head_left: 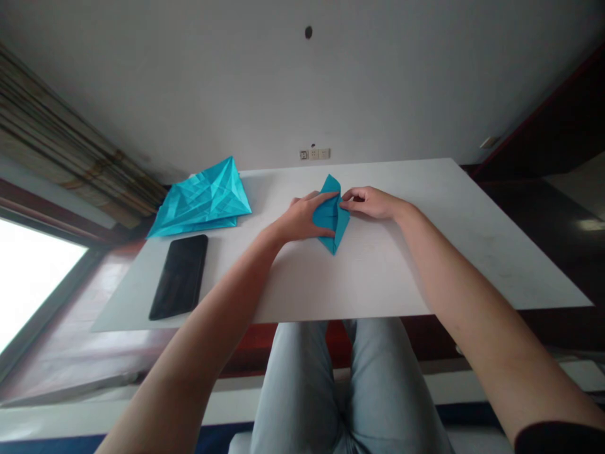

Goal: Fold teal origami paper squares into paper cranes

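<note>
A small folded piece of blue paper [326, 216] with pointed ends lies on the white tabletop in front of me. My left hand [302, 217] holds it from the left, with the index finger across its upper part and the thumb near its lower part. At the right edge, the fingers of my right hand [371, 202] are closed in a pinch on the paper. The underside of the paper and some left fingertips are hidden.
Creased, folded blue paper sheets [203, 198] lie at the table's back left. Nearer me is a black smartphone [179, 277]. The white table [491, 252] meets a wall with several sockets [314, 154]. A curtain [70, 132] and window are on the left.
</note>
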The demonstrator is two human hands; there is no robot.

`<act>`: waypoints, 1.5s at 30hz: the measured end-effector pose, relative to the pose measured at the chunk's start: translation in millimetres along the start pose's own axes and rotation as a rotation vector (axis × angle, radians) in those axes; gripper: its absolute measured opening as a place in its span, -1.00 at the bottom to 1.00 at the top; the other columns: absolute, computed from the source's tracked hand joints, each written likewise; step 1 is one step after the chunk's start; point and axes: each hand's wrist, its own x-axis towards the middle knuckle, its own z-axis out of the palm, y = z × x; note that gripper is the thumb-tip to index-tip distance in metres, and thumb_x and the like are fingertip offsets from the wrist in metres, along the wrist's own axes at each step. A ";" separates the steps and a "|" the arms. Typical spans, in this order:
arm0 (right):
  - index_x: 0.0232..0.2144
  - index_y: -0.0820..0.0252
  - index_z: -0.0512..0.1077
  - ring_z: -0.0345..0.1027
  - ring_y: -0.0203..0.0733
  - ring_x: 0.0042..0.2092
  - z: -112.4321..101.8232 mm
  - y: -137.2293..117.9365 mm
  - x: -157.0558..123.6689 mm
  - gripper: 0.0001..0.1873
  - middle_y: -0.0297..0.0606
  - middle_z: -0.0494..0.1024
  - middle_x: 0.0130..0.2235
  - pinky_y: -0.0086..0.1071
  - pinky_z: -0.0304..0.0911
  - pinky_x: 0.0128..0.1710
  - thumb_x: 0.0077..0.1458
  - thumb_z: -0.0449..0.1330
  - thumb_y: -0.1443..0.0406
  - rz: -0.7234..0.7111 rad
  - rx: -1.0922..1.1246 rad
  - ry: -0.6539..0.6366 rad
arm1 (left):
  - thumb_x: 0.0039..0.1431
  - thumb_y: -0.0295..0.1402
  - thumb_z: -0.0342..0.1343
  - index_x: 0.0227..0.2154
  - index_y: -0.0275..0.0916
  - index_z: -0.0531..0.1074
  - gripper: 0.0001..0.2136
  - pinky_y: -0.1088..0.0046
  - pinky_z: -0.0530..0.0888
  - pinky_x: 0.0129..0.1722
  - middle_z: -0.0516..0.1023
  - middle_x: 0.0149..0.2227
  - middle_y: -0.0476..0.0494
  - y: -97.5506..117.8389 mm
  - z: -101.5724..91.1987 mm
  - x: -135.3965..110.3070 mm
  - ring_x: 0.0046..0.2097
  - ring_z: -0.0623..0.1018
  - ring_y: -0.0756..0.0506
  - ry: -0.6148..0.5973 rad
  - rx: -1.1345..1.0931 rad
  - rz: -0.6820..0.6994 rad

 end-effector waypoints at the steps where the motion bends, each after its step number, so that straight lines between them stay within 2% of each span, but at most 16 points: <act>1: -0.24 0.10 0.66 0.40 -0.09 -0.25 -0.4 -0.8 -0.4 -0.34 -0.27 0.61 -0.33 -0.23 0.27 -0.19 -0.07 0.55 -0.29 0.011 0.002 -0.021 | 0.10 -0.06 0.55 0.60 0.00 0.28 0.02 -0.10 0.35 0.54 0.50 0.46 -0.30 0.4 -0.2 -0.2 0.45 0.54 -0.50 -0.004 -0.004 0.009; 4: -0.22 0.11 0.64 0.34 -0.13 -0.28 -2.0 -3.5 -2.2 -0.30 -0.30 0.57 -0.34 -0.24 0.19 -0.22 -0.14 0.59 -0.28 0.044 0.014 -0.086 | 0.06 -0.05 0.57 0.59 -0.03 0.28 0.04 -0.11 0.34 0.53 0.50 0.48 -0.32 0.0 0.3 -0.4 0.48 0.52 -0.52 0.012 -0.021 0.029; 8: -0.18 0.14 0.65 0.27 -0.15 -0.30 -3.3 -7.2 -3.6 -0.24 -0.34 0.51 -0.36 -0.23 0.12 -0.22 -0.22 0.62 -0.27 0.046 -0.014 -0.114 | -0.01 -0.08 0.62 0.65 -0.12 0.13 0.21 -0.15 0.33 0.53 0.40 0.56 -0.45 -2.6 2.3 0.2 0.51 0.48 -0.56 0.045 -0.057 0.054; 12: -0.20 0.13 0.67 0.25 -0.14 -0.28 -2.1 -8.8 -3.1 -0.30 -0.33 0.52 -0.33 -0.23 0.11 -0.21 -0.24 0.65 -0.19 -0.005 -0.088 -0.128 | -0.02 -0.06 0.61 0.68 -0.11 0.04 0.26 -0.21 0.30 0.55 0.35 0.59 -0.49 -4.7 3.2 0.1 0.55 0.43 -0.58 0.052 -0.081 0.079; 15: -0.25 0.10 0.67 0.30 -0.10 -0.25 -0.4 -7.8 -2.4 -0.38 -0.30 0.56 -0.30 -0.22 0.18 -0.18 -0.20 0.62 -0.19 -0.025 -0.099 -0.115 | 0.10 -0.15 0.50 0.68 -0.13 0.05 0.14 -0.17 0.34 0.55 0.39 0.57 -0.46 -4.3 2.4 -0.8 0.53 0.47 -0.54 0.050 -0.097 0.080; 19: -0.31 0.06 0.64 0.40 -0.05 -0.21 2.0 -5.5 -2.0 -0.40 -0.27 0.62 -0.27 -0.21 0.27 -0.14 -0.14 0.58 -0.24 -0.027 -0.059 -0.107 | 0.25 -0.27 0.27 0.61 -0.14 0.19 -0.14 -0.10 0.43 0.51 0.46 0.52 -0.41 0.3 2.8 -2.0 0.50 0.52 -0.46 0.081 -0.131 0.091; 22: -0.35 0.07 0.62 0.44 -0.04 -0.19 3.5 -5.1 -1.7 -0.34 -0.27 0.64 -0.27 -0.23 0.31 -0.13 -0.06 0.51 -0.35 -0.040 -0.076 -0.110 | 0.28 -0.19 0.32 0.59 -0.15 0.13 -0.13 -0.12 0.50 0.43 0.52 0.43 -0.44 4.4 6.2 -2.3 0.40 0.61 -0.44 0.136 -0.120 0.058; 26: -0.40 0.07 0.62 0.47 -0.01 -0.16 5.8 -3.6 0.0 -0.22 -0.22 0.68 -0.23 -0.20 0.35 -0.07 0.08 0.34 -0.49 -0.046 -0.101 -0.041 | 0.13 -0.10 0.53 0.62 -0.17 -0.02 0.13 -0.09 0.54 0.35 0.54 0.36 -0.50 5.6 11.1 -2.2 0.35 0.64 -0.45 0.151 -0.120 0.038; 31: -0.42 0.07 0.54 0.45 -0.02 -0.20 9.1 -5.0 2.5 -0.27 -0.22 0.63 -0.32 -0.18 0.33 -0.09 0.19 0.27 -0.44 -0.078 -0.076 0.117 | 0.08 -0.06 0.58 0.65 -0.19 -0.15 0.27 -0.16 0.48 0.41 0.60 0.31 -0.52 5.2 9.9 -1.8 0.33 0.65 -0.48 0.135 -0.134 0.027; 34: -0.37 0.10 0.56 0.46 -0.04 -0.19 7.6 -10.9 2.2 -0.34 -0.18 0.66 -0.28 -0.17 0.33 -0.05 0.28 0.25 -0.34 -0.136 -0.088 0.281 | 0.07 -0.05 0.59 0.64 -0.23 -0.11 0.26 -0.18 0.44 0.44 0.63 0.29 -0.51 6.7 7.2 -1.9 0.36 0.63 -0.50 0.110 -0.127 0.003; 37: -0.24 0.12 0.64 0.47 -0.06 -0.18 2.9 -15.0 0.7 -0.41 -0.16 0.70 -0.21 -0.19 0.34 -0.07 0.28 0.29 -0.27 -0.149 -0.075 0.366 | 0.04 -0.03 0.60 0.59 -0.13 0.04 0.17 -0.14 0.44 0.43 0.63 0.31 -0.44 7.5 6.0 -1.7 0.41 0.61 -0.52 0.101 -0.111 -0.016; 39: -0.20 0.12 0.66 0.45 -0.09 -0.20 -0.1 -14.7 -0.7 -0.45 -0.17 0.71 -0.19 -0.22 0.33 -0.12 0.21 0.36 -0.23 -0.132 -0.051 0.323 | 0.03 -0.02 0.61 0.53 -0.07 0.13 0.09 -0.11 0.46 0.40 0.61 0.32 -0.39 7.2 6.4 -1.3 0.39 0.63 -0.51 0.099 -0.111 -0.026; 43: -0.28 0.11 0.65 0.39 -0.14 -0.29 -2.7 -9.4 -3.2 -0.58 -0.25 0.66 -0.29 -0.24 0.30 -0.20 -0.09 0.55 0.00 -0.058 -0.066 0.041 | -0.03 -0.04 0.62 0.32 -0.12 0.26 -0.07 -0.07 0.50 0.33 0.60 0.28 -0.38 5.6 8.0 -1.0 0.30 0.67 -0.48 0.144 -0.119 -0.058; 45: -0.30 0.10 0.65 0.40 -0.12 -0.29 -3.6 -6.8 -3.8 -0.62 -0.29 0.64 -0.33 -0.25 0.31 -0.21 -0.15 0.57 0.07 -0.037 -0.072 -0.048 | 0.01 -0.02 0.60 0.20 -0.13 0.29 -0.20 -0.02 0.55 0.24 0.63 0.18 -0.34 4.7 7.6 -1.5 0.20 0.70 -0.43 0.160 -0.146 -0.088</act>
